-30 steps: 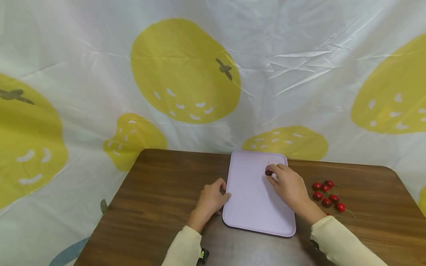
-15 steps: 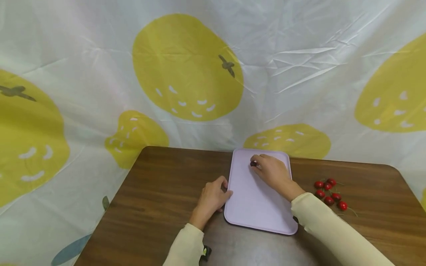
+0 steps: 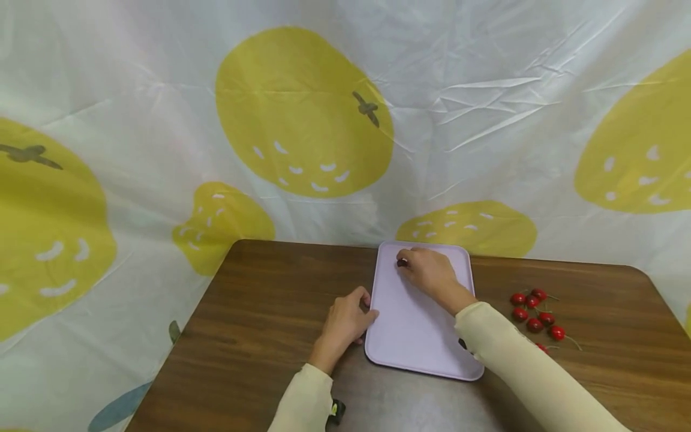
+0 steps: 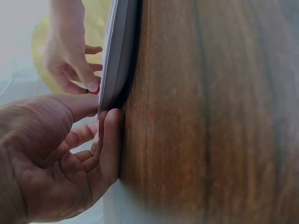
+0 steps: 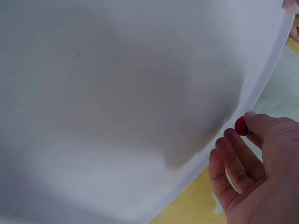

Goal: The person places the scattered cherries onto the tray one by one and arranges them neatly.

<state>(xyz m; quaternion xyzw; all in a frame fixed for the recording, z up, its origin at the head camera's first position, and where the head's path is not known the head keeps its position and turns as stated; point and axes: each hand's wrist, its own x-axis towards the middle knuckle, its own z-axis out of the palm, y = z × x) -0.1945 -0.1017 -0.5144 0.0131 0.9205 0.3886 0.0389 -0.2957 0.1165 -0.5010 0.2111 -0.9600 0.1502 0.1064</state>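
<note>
A pale lilac tray (image 3: 415, 336) lies on the brown wooden table. My right hand (image 3: 430, 273) is over the tray's far left part, pinching a dark red cherry (image 3: 402, 263) between thumb and index finger. In the right wrist view, this cherry (image 5: 241, 126) is close over the tray surface, and the other fingers spread beside it. My left hand (image 3: 344, 321) grips the tray's left edge. The left wrist view shows the left thumb at the rim and curled fingers (image 4: 110, 140) against the outer side, near the table top.
Several red cherries (image 3: 534, 324) with stems lie in a loose group on the table (image 3: 610, 312), right of the tray. One is partly covered by the right sleeve (image 3: 518, 354). A white curtain (image 3: 345, 222) with yellow fruit prints hangs behind the table.
My right hand has carried the cherry leftward and farther back over the tray, to its far left part. The left hand stays at the tray's left edge.
</note>
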